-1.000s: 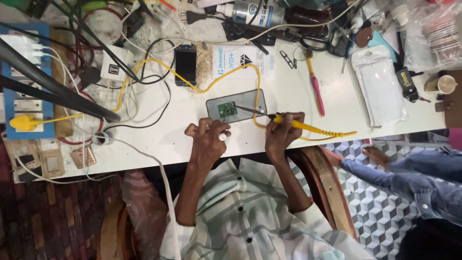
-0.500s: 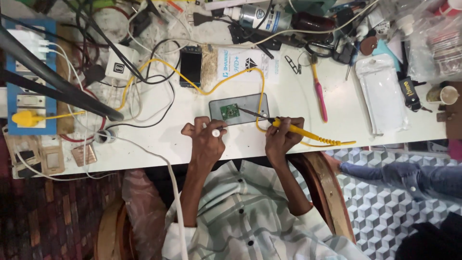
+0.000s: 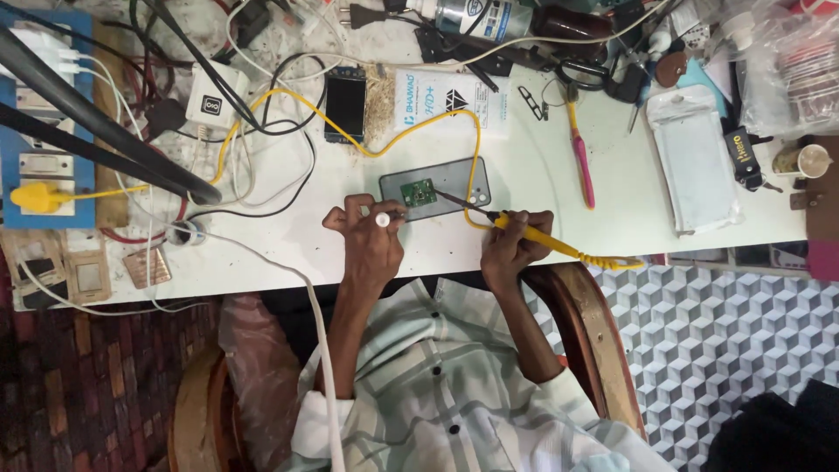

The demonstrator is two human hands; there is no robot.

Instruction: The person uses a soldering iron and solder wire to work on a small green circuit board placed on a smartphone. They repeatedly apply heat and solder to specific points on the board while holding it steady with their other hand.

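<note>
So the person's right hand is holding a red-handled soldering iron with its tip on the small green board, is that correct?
Not quite: the head view shows the soldering iron in the right hand has a yellow handle, not red. Its tip does reach the small green board.

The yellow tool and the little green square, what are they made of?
The yellow tool in the right hand: apparently matte plastic handle with a thin dark tip, probably metal. The little green square: looks like a circuit board, flat green with tiny parts.
</note>
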